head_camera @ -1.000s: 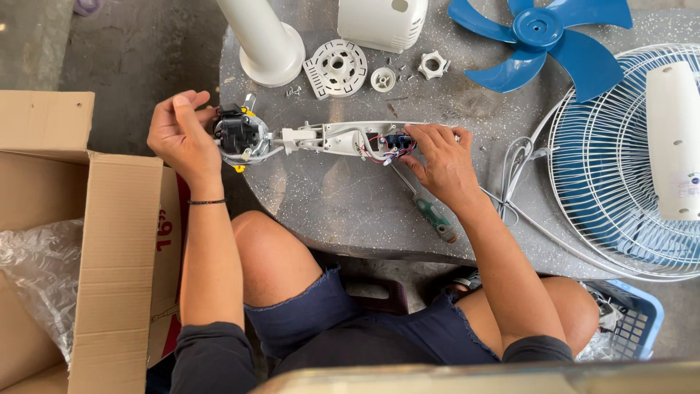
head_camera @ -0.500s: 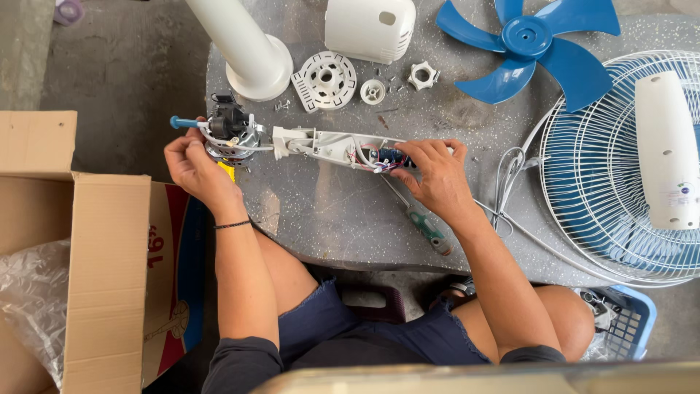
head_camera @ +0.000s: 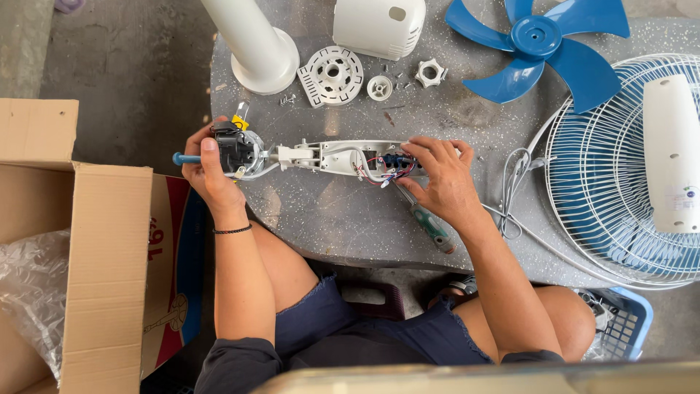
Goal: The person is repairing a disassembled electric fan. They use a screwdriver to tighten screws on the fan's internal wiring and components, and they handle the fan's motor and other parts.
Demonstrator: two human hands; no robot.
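Both hands on the opened fan neck, mid-frame on the desk (head_camera: 328, 226).
Left hand (head_camera: 211, 171) wraps the black motor (head_camera: 235, 151); right hand (head_camera: 441, 179) presses curled fingers on the wired housing (head_camera: 343, 157), screwdriver (head_camera: 430, 225) just below.

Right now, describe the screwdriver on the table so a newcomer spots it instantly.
Start at the round grey speckled table and find the person's right hand, which rests on the open white fan neck housing. The screwdriver lies just under that hand, angled toward the table's near edge. Its green handle sets it apart from the white and blue fan parts around it.
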